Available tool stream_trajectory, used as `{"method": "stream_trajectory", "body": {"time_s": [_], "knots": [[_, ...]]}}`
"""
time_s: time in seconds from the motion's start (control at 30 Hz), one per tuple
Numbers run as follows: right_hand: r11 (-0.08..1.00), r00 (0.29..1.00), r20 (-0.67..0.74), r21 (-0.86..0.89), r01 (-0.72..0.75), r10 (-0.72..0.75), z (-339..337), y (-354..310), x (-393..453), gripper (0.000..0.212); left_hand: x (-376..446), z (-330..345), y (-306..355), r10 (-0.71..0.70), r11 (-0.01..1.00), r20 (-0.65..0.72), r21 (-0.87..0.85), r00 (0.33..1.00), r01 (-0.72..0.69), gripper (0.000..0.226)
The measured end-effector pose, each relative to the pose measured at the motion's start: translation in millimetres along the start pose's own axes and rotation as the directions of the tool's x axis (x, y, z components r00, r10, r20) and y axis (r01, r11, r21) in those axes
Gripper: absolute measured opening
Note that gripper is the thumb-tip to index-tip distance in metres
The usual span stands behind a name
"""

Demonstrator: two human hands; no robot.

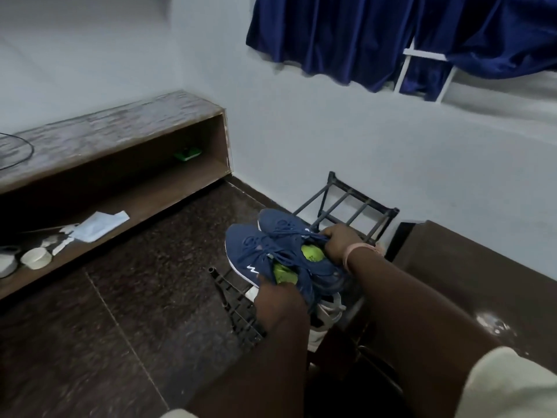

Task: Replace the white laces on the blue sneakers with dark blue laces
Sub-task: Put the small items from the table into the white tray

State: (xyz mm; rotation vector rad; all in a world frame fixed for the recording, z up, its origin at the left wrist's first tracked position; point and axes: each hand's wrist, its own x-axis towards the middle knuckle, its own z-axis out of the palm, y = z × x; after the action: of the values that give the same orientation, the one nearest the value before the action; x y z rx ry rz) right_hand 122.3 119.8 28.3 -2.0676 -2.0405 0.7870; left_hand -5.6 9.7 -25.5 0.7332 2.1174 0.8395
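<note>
Both hands hold a pair of dark blue mesh sneakers (271, 251) with white soles and green insoles, side by side above a black plastic slatted shoe rack (238, 309) that stands on the dark speckled stone floor (126, 297) near the wall corner. The right hand (337, 241) is clamped on the farther sneaker's collar, its laces dark blue. The left hand (277, 292) grips the nearer sneaker at its heel end; its fingers are hidden. A pale shoe (327, 310) sits lower in the rack.
</note>
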Motion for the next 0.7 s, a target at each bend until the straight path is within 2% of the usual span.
{"method": "stream_trajectory", "body": {"time_s": [0.23, 0.4, 0.47, 0.57, 0.63, 0.7], "knots": [[0.998, 0.999, -0.013, 0.047, -0.051, 0.052, 28, 7, 15, 0.033, 10, 12, -6, 0.031, 0.998, -0.034, 0.059, 0.999, -0.029, 0.05], [0.981, 0.991, -0.011, 0.145, -0.132, 0.135, 21, 9, 1, 0.018, -1, 10, 12, -0.105, 0.993, -0.014, 0.046, 0.994, 0.106, 0.056], [0.973, 0.988, -0.029, 0.18, -0.144, 0.151, 16, 9, -11, 0.02, -10, 6, 26, -0.111, 0.981, -0.071, 0.149, 0.991, 0.121, 0.054], [0.96, 0.984, -0.082, 0.248, -0.132, 0.157, 0, 20, -37, 0.03, -38, 0, 58, 0.061, 0.942, -0.091, 0.333, 0.994, -0.027, 0.05], [0.964, 0.981, -0.12, 0.239, -0.119, 0.151, -14, 30, -56, 0.031, -56, 6, 76, 0.231, 0.891, 0.015, 0.398, 0.973, -0.217, 0.046], [0.97, 0.973, -0.172, 0.213, -0.118, 0.156, -30, 49, -79, 0.03, -77, 21, 89, 0.383, 0.814, 0.131, 0.42, 0.915, -0.401, 0.04]]}}
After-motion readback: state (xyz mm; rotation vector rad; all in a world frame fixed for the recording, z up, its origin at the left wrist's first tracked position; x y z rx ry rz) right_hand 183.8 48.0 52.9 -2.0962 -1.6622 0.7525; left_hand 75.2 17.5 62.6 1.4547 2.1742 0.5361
